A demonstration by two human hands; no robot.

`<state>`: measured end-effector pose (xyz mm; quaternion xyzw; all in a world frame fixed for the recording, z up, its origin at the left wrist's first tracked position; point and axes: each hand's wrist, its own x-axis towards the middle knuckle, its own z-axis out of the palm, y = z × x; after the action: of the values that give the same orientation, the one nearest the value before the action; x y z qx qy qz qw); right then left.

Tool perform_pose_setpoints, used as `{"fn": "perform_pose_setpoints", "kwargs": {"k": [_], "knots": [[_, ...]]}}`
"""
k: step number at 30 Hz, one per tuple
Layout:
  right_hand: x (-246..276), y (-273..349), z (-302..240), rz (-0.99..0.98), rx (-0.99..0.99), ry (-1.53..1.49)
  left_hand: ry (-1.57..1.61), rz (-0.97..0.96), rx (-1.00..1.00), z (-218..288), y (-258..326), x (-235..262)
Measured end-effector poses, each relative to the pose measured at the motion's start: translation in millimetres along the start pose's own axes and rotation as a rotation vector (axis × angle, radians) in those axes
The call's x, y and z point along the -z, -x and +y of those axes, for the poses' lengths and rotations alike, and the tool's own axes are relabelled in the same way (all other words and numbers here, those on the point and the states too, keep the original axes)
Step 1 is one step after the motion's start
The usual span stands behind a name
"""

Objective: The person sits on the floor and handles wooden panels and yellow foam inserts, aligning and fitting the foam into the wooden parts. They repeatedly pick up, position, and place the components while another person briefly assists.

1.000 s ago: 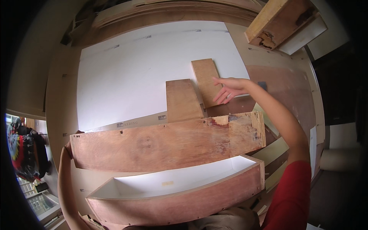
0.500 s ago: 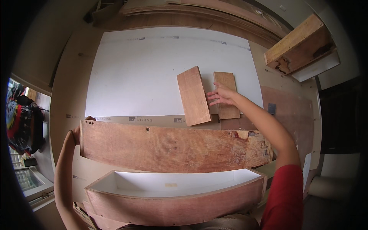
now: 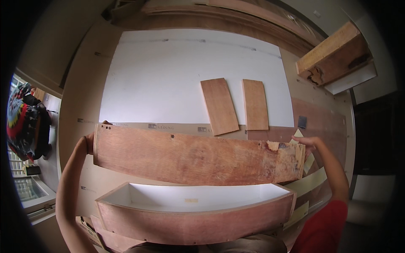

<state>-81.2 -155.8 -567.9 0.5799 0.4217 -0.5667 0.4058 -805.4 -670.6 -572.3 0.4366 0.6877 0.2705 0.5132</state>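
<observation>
A long reddish-brown wooden board [image 3: 198, 154] spans the space in front of me, its right end stained and chipped. Only its near face shows, so whether it is one side of a box is hidden. My left hand [image 3: 90, 141] is closed round its left end, most of the fingers behind the wood. At the opposite end, my right hand [image 3: 310, 143] grips the board, thumb near the top edge. Just below, closest to me, stands an open wooden box [image 3: 194, 225] with a white inside. Beyond lie two short wooden boards, a left one [image 3: 220, 106] and a right one [image 3: 255, 105].
A large white sheet [image 3: 168, 76] lies under the short boards. Another wooden box [image 3: 333, 57] stands at the far right. Pale strips [image 3: 308, 181] lie beside my right arm, near a small dark square block [image 3: 302, 122]. Long wood sheets [image 3: 236, 21] are stacked at the back.
My right hand has left the short boards and come back to the long board's right end. The left short board, tilted beside that hand before, now lies flat. My left hand keeps its hold.
</observation>
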Motion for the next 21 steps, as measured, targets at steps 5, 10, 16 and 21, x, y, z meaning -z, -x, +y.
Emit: {"fn": "perform_pose_setpoints", "kwargs": {"k": [5, 10, 16, 21], "knots": [[-41.5, -24.5, 20.1, 0.037, 0.195, -0.238, 0.757, -0.035, 0.468, 30.5, -11.6, -14.2], [-73.7, -15.2, -11.0, -0.196, 0.253, -0.497, 0.909, 0.030, 0.628, 46.1, -10.0, -20.6], [-80.9, -27.1, 0.2, -0.220, 0.319, -0.779, 0.509, 0.299, 0.390, 14.8, 1.5, -19.6], [-66.0, -49.2, 13.4, -0.338, 0.504, -0.924, 0.717, 0.242, 0.426, -6.2, 2.2, -13.1]]}}
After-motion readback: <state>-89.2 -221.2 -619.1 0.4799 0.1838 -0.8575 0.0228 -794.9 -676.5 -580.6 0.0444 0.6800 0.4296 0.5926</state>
